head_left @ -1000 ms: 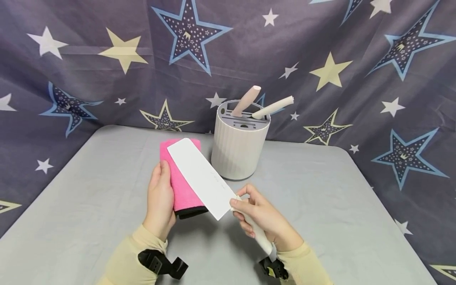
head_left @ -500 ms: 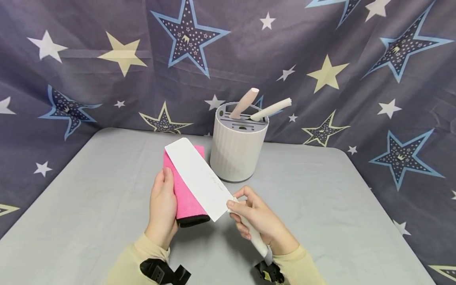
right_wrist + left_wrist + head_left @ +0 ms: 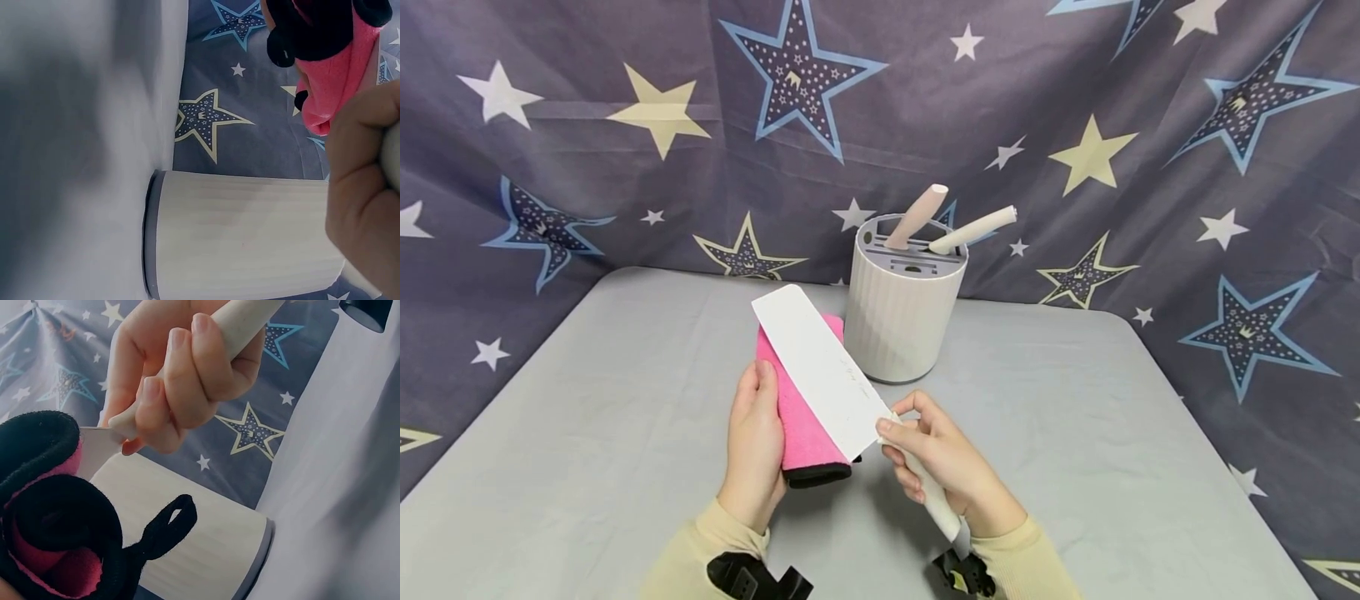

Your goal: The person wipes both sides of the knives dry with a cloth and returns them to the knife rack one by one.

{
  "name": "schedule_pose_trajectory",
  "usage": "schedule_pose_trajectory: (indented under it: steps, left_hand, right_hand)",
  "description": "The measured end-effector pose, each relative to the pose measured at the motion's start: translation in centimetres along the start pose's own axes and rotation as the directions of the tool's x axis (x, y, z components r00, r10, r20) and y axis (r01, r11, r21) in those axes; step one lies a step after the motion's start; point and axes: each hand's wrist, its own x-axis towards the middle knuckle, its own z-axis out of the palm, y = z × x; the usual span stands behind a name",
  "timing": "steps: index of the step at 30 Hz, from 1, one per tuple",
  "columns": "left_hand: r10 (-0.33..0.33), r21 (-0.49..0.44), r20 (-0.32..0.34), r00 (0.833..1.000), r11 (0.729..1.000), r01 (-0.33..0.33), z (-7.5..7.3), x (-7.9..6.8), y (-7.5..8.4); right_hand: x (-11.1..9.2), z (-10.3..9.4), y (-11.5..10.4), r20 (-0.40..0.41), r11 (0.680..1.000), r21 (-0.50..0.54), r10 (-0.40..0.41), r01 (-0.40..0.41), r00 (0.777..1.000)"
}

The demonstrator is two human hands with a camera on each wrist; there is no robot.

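Note:
My right hand [image 3: 951,462] grips the pale handle of a cleaver [image 3: 820,371], its thumb near the base of the white blade. The blade slants up and to the left, lying over a folded pink towel [image 3: 805,429] with a black edge. My left hand [image 3: 756,442] holds that towel from its left side, the thumb along the front; the fingers behind are hidden. In the left wrist view the towel [image 3: 62,537] shows its rolled layers and a black hanging loop, and the right hand's fingers [image 3: 187,381] curl round the handle.
Behind the blade stands a ribbed off-white knife block [image 3: 902,325] on the grey-covered table [image 3: 1075,433]. A pink-handled knife [image 3: 917,217] and a cream-handled knife [image 3: 973,230] stick out of its top. A star-patterned curtain [image 3: 1000,100] hangs behind and at both sides.
The left hand and towel have shifted right and slightly down beneath the blade, toward the handle end. The cleaver and right hand have barely moved, drifting slightly left.

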Motion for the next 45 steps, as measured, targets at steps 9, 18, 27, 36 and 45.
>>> schedule_pose_trajectory:
  steps: [9,18,27,36,45]
  left_hand:
    - [-0.044,0.020,0.046,0.998,0.999,0.043,0.2,0.0,-1.1]
    - [-0.050,0.026,0.080,0.996,0.998,0.048,1.1,0.1,-1.9]
    - [-0.067,0.106,0.116,0.991,0.993,0.054,1.8,-0.8,-3.0]
    - [-0.063,0.117,0.153,0.986,0.992,0.046,2.5,-1.0,-3.9]
    - [-0.018,0.141,0.118,0.993,0.990,0.001,2.0,-0.8,-3.4]
  right_hand:
    - [0.3,-0.1,0.4,-0.032,1.000,-0.008,0.010,-0.010,0.999]
    - [0.4,-0.4,0.3,-0.080,1.000,0.003,0.001,-0.001,0.997]
    - [0.7,-0.5,0.2,-0.123,1.000,0.014,-0.008,0.009,0.992]
    - [0.6,-0.8,0.4,-0.152,1.000,-0.007,-0.017,0.016,0.988]
    - [0.8,-1.5,0.4,-0.078,0.993,-0.112,-0.032,0.023,0.996]
